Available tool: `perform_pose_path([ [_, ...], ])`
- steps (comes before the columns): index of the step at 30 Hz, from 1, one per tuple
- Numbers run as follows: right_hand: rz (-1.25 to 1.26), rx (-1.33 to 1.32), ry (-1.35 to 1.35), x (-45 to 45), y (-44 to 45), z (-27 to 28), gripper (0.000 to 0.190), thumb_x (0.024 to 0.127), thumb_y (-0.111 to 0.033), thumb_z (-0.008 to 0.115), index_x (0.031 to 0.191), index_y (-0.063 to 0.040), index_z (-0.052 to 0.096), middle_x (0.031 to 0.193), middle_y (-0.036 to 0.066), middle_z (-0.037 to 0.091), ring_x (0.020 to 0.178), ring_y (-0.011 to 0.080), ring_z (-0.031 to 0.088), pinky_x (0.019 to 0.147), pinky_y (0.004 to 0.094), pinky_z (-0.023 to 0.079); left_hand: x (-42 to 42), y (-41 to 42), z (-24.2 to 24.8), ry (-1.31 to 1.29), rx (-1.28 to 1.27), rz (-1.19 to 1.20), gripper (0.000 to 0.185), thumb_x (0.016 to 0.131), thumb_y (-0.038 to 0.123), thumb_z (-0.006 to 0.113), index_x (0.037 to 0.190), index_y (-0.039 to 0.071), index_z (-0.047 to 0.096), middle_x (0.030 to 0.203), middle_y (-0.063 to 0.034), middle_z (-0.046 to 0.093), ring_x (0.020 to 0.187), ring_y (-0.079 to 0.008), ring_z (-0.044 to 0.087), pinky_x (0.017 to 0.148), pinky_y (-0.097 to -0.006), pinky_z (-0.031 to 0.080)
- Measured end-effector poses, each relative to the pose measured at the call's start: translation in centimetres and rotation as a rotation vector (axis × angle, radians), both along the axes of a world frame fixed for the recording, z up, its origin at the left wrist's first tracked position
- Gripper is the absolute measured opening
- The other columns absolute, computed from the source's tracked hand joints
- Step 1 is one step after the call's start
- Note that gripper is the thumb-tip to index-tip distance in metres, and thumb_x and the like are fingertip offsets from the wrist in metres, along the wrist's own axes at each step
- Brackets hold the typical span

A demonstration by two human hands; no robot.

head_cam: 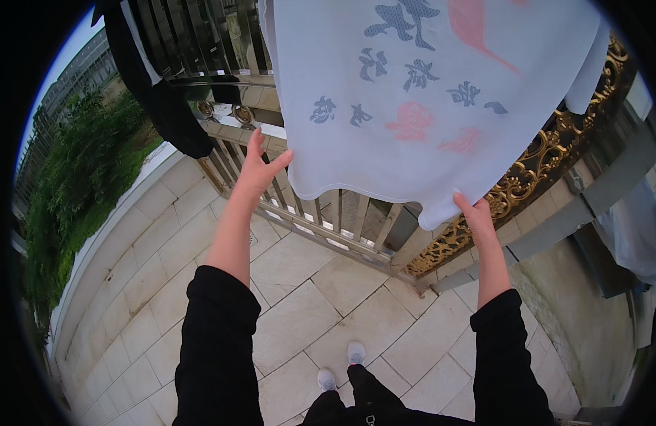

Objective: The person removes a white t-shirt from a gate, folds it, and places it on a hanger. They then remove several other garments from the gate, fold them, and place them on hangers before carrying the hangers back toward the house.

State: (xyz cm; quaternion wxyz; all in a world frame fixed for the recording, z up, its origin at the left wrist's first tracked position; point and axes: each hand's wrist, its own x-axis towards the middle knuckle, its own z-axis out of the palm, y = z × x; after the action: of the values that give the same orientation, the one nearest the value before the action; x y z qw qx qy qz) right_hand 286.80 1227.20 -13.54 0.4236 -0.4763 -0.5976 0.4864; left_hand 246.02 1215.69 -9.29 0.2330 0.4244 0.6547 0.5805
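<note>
A white cloth garment (354,160) with grey and red printed writing and figures hangs in front of me, its top beyond the view. My right hand (477,215) pinches the garment's lower right corner between thumb and fingers. Just off its left edge, my left hand (258,168) is raised with fingers apart and holds nothing. Behind the cloth stands a metal gate (336,213) with upright bars. The cloth hides much of that gate.
Black fabric (163,114) hangs at the upper left. An ornate gold panel (535,154) edges the gate on the right. A low wall (147,229) borders green shrubs (77,165). Pale stone tiles (301,314) cover the ground. Further right hangs another pale cloth (634,229).
</note>
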Motion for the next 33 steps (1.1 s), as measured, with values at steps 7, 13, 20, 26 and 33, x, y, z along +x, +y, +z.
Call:
perform_pose_path([
  [7,-0.056,-0.018,0.215,-1.1,-3.8,0.7,0.048,0.078,-0.022,0.07,0.115,0.003,0.053,0.109,0.008,0.059,0.101,0.0167,0.054,0.088,0.0301,0.042,3.0,1.8,-0.5,-0.334,0.015,-0.292,0.051,0.085,0.022,0.063,0.127,0.002,0.043,0.116,-0.0062,0.056,0.107,-0.0161,0.05,0.096,-0.0323,0.035],
  [13,-0.216,0.02,-0.056,1.6,-6.6,0.7,0.042,0.087,-0.023,0.06,0.119,0.003,0.05,0.108,0.012,0.06,0.098,0.0175,0.056,0.085,0.0299,0.044,4.1,0.1,-2.8,-0.336,0.182,-0.182,0.051,0.085,0.024,0.063,0.123,-0.001,0.041,0.117,-0.0102,0.054,0.105,-0.0154,0.05,0.09,-0.0304,0.04],
  [20,-0.245,0.058,0.297,4.8,-9.5,5.8,0.018,0.089,-0.017,0.057,0.099,-0.003,0.063,0.09,0.008,0.065,0.082,0.0128,0.062,0.071,0.0315,0.05,4.1,-4.8,-1.7,-0.117,-0.014,-0.294,0.033,0.078,0.021,0.072,0.099,-0.003,0.063,0.092,-0.0069,0.066,0.079,-0.0128,0.061,0.072,-0.0268,0.048],
  [26,-0.327,0.101,0.079,4.7,-12.9,5.8,0.025,0.09,-0.019,0.055,0.102,0.002,0.061,0.09,0.006,0.065,0.078,0.0107,0.059,0.071,0.0265,0.047,4.3,-6.3,-0.5,-0.104,-0.103,-0.297,0.032,0.081,0.02,0.068,0.1,-0.005,0.062,0.093,-0.0089,0.065,0.083,-0.0131,0.06,0.074,-0.0271,0.047],
  [33,-0.294,0.139,-0.185,5.9,-16.5,4.1,0.037,0.089,-0.03,0.058,0.099,0.005,0.062,0.084,0.005,0.064,0.078,0.0085,0.054,0.07,0.0263,0.046,5.2,-6.7,-3.3,-0.076,-0.012,-0.328,0.038,0.082,0.025,0.068,0.105,-0.005,0.06,0.096,-0.0088,0.064,0.087,-0.0144,0.059,0.078,-0.0283,0.046],
])
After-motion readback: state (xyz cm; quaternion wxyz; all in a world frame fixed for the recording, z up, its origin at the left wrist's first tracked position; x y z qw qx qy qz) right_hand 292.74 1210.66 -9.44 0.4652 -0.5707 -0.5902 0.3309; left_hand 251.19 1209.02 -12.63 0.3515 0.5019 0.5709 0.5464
